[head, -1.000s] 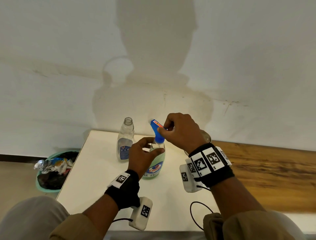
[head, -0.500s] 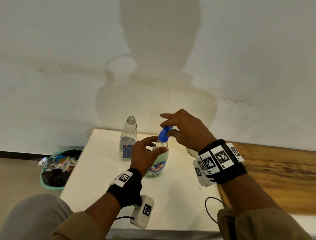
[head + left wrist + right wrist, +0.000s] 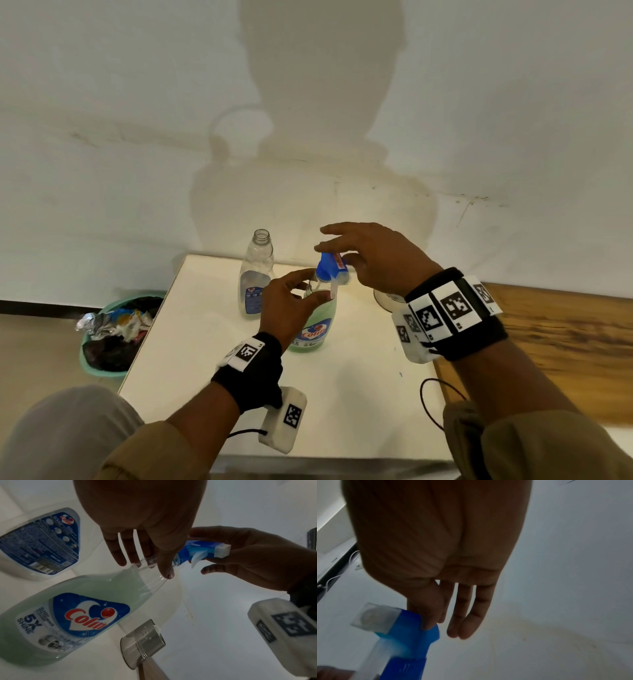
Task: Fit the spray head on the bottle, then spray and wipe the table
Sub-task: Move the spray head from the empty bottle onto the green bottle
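A bottle of pale green cleaner (image 3: 313,325) (image 3: 89,599) stands upright on the white table (image 3: 359,394). My left hand (image 3: 291,301) (image 3: 142,536) grips its clear neck between thumb and fingers. The blue spray head (image 3: 330,269) (image 3: 197,550) (image 3: 412,627) sits on top of the neck, its white nozzle pointing right and its trigger hanging down. My right hand (image 3: 371,257) (image 3: 243,558) (image 3: 436,547) pinches the head between thumb and index finger, with the other fingers held straight. Whether the collar is screwed down is hidden.
An empty clear bottle without a cap (image 3: 257,274) (image 3: 44,539) stands just left of the green one. A metal cup (image 3: 387,298) (image 3: 144,642) sits behind my right wrist. A wooden surface (image 3: 555,329) adjoins the table's right side. A green bin of rubbish (image 3: 113,339) stands on the floor to the left.
The spray head came down from a tilted position onto the bottle neck and turned, so its nozzle now points right. My right hand's fingers have spread out over it.
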Available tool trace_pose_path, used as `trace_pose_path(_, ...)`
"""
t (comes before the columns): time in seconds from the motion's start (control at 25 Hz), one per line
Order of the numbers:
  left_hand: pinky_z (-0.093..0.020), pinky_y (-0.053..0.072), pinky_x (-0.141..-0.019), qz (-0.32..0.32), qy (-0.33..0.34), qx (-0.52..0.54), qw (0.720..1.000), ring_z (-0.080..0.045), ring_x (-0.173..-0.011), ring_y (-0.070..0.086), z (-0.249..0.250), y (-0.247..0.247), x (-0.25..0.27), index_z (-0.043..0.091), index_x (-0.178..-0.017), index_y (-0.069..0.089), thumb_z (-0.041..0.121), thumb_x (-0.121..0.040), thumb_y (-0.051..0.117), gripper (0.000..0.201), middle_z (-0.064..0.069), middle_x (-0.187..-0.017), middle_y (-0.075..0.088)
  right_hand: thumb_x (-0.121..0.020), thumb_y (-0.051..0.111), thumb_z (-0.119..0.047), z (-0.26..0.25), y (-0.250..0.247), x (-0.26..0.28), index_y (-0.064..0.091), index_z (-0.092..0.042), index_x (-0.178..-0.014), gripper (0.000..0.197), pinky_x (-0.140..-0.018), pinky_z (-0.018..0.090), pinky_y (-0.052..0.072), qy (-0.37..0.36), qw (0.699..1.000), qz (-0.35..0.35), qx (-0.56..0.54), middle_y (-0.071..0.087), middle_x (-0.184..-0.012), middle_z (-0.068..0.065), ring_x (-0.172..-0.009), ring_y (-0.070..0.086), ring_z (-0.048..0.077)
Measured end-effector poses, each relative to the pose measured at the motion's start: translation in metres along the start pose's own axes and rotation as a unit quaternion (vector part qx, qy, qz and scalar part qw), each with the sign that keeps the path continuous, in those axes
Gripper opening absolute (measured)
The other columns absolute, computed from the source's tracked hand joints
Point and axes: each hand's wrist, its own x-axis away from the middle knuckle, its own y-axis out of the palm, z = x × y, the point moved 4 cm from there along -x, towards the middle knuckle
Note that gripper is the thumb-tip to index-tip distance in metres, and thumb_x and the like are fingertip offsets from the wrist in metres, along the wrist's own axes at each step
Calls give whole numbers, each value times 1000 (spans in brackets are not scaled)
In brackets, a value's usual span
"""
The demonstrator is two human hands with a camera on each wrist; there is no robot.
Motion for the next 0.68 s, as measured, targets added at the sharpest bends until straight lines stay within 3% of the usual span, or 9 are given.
trace_pose_path(0.08,-34,57,-85,-9,-10,5,1000,-17,-92,67,1,1,2,22,-113,69,35,-71,80,46,3,-101,72,-94,58,-24,1,0,-4,60,-31,-130,36,-95,30,43,6,1000,19,5,61,-133,-7,-122,53,16)
trace_pose_path(0.2,-28,55,-84,-9,-10,0,1000,-16,-93,65,3,1,4,22,-117,67,32,-72,80,48,5,-100,68,-91,59,-41,-2,4,-5,58,-27,-131,42,-74,26,40,59,994,87,-7,72,-104,-1,-92,61,17)
trace_pose_path(0.28,-31,56,-86,-12,-17,13,1000,-17,-94,66,4,1,4,23,-118,68,32,-72,80,48,0,-107,71,-91,57,-41,-8,9,-4,56,-27,-124,36,-66,25,43,74,987,138,-33,67,-86,0,-75,60,16)
trace_pose_path(0.36,-33,56,-86,-10,-14,23,1000,-16,-94,66,4,0,5,23,-116,69,31,-72,80,46,-1,-109,72,-95,51,-38,-14,13,-2,62,-23,-109,24,-64,26,45,70,983,156,-60,66,-81,-2,-71,60,17)
trace_pose_path(0.48,-31,55,-85,-6,-15,19,1000,-16,-94,65,4,-2,4,23,-117,68,31,-72,79,47,-1,-110,71,-99,43,-29,-12,7,3,62,-26,-117,26,-76,31,50,67,991,104,-51,70,-101,-1,-90,64,19)
trace_pose_path(0.56,-28,54,-84,-9,-14,11,1000,-15,-93,65,4,-1,4,23,-117,68,32,-73,79,46,-1,-111,71,-97,50,-26,-11,-3,6,58,-31,-125,30,-77,27,46,52,995,80,-6,61,-118,-4,-105,58,17)
trace_pose_path(0.68,-27,53,-82,-9,-19,7,1000,-15,-91,64,3,-1,2,22,-117,67,32,-73,78,46,-3,-111,72,-91,60,-23,-15,-10,3,64,-30,-120,29,-79,25,41,9,998,58,13,51,-133,-7,-119,47,15)
